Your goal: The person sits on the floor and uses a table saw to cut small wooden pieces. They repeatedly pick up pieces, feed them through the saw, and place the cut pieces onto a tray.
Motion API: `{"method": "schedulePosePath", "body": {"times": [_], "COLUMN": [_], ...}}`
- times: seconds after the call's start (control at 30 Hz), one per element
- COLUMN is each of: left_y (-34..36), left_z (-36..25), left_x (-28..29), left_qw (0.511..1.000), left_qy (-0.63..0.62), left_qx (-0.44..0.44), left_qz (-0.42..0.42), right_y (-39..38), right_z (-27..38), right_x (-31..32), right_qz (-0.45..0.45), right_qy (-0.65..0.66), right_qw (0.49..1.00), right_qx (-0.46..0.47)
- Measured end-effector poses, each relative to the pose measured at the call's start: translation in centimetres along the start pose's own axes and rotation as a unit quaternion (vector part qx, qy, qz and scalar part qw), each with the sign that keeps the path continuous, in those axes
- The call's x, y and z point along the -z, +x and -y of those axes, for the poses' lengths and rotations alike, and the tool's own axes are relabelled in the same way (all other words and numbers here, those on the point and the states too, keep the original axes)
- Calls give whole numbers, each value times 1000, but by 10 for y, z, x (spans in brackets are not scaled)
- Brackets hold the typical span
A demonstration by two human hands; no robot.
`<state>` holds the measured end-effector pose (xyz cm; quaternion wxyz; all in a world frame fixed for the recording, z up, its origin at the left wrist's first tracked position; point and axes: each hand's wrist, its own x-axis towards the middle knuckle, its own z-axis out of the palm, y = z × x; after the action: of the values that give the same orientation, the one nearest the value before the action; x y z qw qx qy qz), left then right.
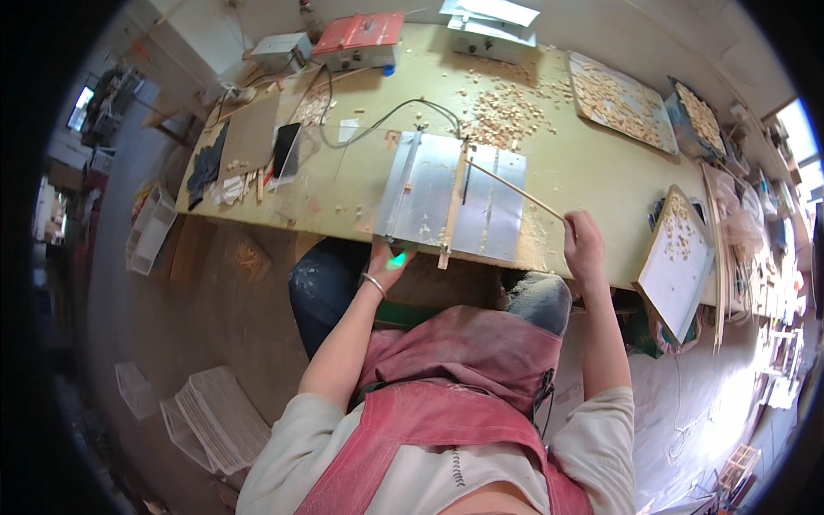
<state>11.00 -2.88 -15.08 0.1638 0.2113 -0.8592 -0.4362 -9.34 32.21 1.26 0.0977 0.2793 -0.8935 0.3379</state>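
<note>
A metal plate jig (421, 189) lies at the bench's front edge, crossed lengthwise by a wooden strip (449, 223). My left hand (386, 262) is at its lower left corner, a green glow on it; its fingers are mostly hidden at the edge. My right hand (582, 245), right of the jig, grips a thin wooden stick (519, 191) that slants up-left to the upper middle of the jig. Sawdust (541, 240) lies between the jig and that hand. A cable (410, 103) runs to the jig's back.
Small wood pieces (502, 107) spread behind the jig. Trays of pieces (627, 99) (674, 283) are at the right. Boxy devices (352, 56) stand at the back. A black phone (285, 153) lies left; white crates (215, 421) are on the floor.
</note>
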Motion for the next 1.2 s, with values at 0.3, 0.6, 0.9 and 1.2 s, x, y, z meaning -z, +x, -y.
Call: {"method": "schedulePosePath", "body": {"times": [0.3, 0.6, 0.9, 1.2], "left_y": [3, -6, -8, -8], "left_z": [23, 11, 40, 11], "left_x": [-11, -11, -8, 6], "left_qw": [997, 996, 998, 997], "left_qy": [38, -62, 33, -60], "left_qx": [-61, -47, -30, 20], "left_qz": [-12, -39, 42, 44], "right_y": [5, 17, -35, 78], "right_z": [90, 84, -62, -47], "right_x": [7, -17, 1, 50], "right_qz": [55, -80, -70, 68], "right_qy": [-111, -136, -49, -234], "right_qw": [976, 985, 974, 914], "right_qx": [177, 65, -211, -324]}}
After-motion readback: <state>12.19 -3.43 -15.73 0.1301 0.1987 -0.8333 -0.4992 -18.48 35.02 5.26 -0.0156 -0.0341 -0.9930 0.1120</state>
